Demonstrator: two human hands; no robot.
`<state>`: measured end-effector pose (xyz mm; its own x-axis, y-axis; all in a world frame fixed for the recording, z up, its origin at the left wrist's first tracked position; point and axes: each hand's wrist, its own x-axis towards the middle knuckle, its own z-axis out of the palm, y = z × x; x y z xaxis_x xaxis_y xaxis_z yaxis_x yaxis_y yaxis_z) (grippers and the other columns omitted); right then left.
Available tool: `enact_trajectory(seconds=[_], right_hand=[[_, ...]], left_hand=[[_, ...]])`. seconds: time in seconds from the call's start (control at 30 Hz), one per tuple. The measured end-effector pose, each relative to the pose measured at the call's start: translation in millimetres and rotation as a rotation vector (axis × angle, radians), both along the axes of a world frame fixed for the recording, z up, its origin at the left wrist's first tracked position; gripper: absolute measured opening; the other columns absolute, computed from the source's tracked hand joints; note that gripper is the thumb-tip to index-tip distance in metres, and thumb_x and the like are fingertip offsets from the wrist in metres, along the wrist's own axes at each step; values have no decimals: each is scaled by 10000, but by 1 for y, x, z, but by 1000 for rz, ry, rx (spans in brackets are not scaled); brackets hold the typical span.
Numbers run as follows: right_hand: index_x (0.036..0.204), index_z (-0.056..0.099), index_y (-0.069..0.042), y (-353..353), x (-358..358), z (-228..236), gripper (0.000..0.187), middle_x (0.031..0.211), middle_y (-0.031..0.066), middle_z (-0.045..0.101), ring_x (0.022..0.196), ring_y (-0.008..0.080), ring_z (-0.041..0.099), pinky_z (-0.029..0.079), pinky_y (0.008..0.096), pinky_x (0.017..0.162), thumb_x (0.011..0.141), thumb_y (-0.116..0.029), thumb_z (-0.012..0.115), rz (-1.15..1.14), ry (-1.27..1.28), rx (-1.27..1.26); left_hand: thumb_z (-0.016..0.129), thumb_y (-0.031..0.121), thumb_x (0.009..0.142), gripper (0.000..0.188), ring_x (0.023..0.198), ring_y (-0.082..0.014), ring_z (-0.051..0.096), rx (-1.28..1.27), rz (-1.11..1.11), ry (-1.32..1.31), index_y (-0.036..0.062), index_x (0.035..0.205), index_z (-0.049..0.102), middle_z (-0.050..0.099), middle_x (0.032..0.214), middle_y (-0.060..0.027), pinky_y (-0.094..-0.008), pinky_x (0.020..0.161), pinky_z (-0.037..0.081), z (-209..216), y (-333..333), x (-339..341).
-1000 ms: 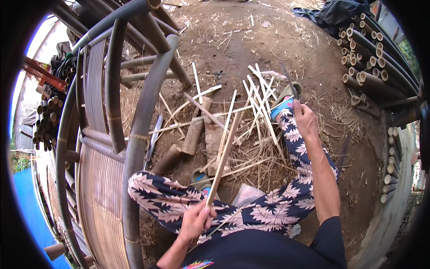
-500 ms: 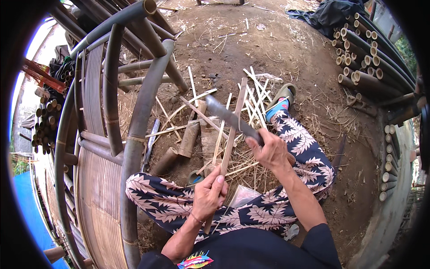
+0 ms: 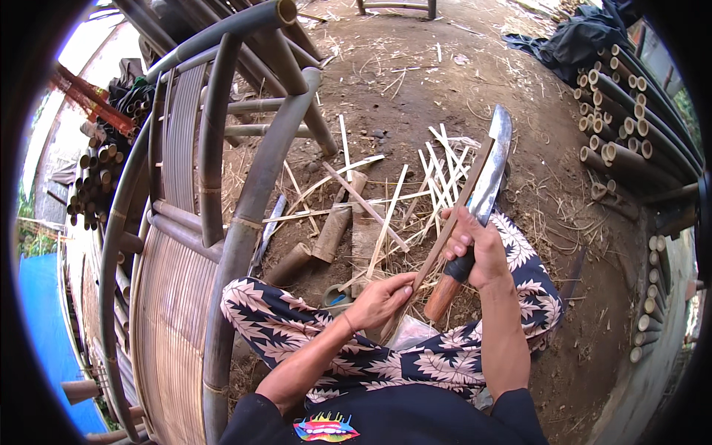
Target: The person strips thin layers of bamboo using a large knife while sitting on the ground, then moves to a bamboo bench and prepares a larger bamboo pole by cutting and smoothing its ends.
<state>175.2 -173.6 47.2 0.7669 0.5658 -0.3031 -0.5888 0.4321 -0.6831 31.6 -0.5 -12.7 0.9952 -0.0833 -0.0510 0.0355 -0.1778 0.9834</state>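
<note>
Bamboo strip (image 3: 432,256), brown, one: head view, slanting upward between the person's hands. Left hand (image 3: 382,300): fingers closed around its lower part, as I see it from my remote seat. Right hand (image 3: 483,248): clamped on the handle of a knife (image 3: 492,172), broad blade pointing up, just beside the strip. Hands near each other, apart. Also listed: pale strips (image 3: 388,221), loose on the ground; bamboo chair (image 3: 174,297), left; stacked poles (image 3: 630,159), right.
</note>
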Motion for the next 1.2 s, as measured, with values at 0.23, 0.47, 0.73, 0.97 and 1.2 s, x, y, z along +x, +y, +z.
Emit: enact_trajectory(seconds=[0.23,0.47,0.73,0.97,1.2], right_hand=[[1056,681,-21,43,-38,6,349,651,-48,571,530,40,537,404,189,468,852,-289,771,274,-270,-300],[1376,347,133,73,-39,-23,622,826,90,638,577,101,566,475,231,506,905,-158,630,449,-210,-365],[1000,552,128,65,-43,-142,192,765,162,653,481,173,589,519,331,402,881,7,462,762,-89,-984],[1002,544,82,-5,-8,-114,166,754,140,646,487,170,589,511,312,419,906,-36,479,366,-216,-963],[1038,507,11,-5,-73,-2,245,787,81,609,565,122,598,516,270,479,1036,-220,426,281,-292,-583]], left_hand=[[667,24,876,550,982,-209,679,120,340,-494,84,1394,490,656,1152,-144,-318,831,571,125,25,53],[661,37,895,411,849,-123,675,470,514,-552,118,1295,616,710,1019,-91,-257,692,567,151,79,30],[671,10,888,290,926,-129,676,462,660,-732,47,1176,675,711,1057,-97,-247,757,566,144,115,21],[646,39,917,233,873,-152,704,475,569,-726,24,1148,672,703,1047,-106,-257,703,554,103,92,36],[683,-27,852,409,1002,-201,680,528,409,-698,67,1247,629,681,1126,-140,-312,833,564,85,72,38]])
